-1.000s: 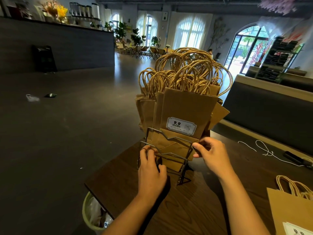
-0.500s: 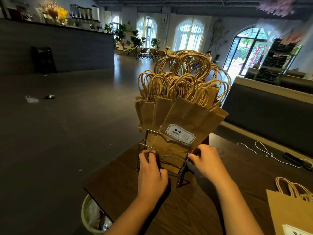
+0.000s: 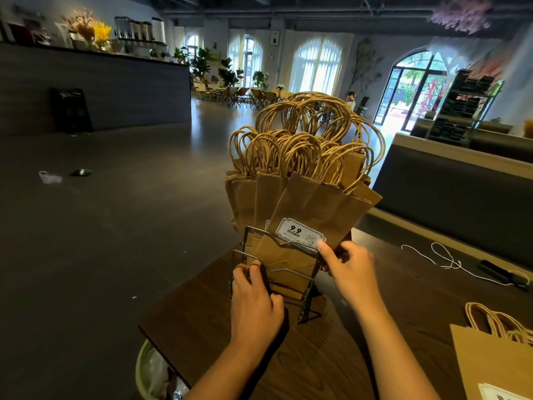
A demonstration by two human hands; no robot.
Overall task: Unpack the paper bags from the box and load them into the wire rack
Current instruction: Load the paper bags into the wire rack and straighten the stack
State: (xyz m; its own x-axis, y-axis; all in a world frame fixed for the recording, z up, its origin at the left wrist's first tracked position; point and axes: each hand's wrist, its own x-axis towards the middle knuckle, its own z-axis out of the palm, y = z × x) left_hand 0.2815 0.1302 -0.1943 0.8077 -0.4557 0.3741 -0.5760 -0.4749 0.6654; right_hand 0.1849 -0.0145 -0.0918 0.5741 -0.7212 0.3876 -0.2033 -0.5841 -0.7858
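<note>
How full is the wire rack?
Packed. The wire rack holds a thick fan of paper bags, handles bunched above; the front bag leans right where the right hand pinches it.

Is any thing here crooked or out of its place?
Yes. The front paper bags lean to the right in the wire rack, fanned out, not upright. Two bits of litter lie on the floor at left.
</note>
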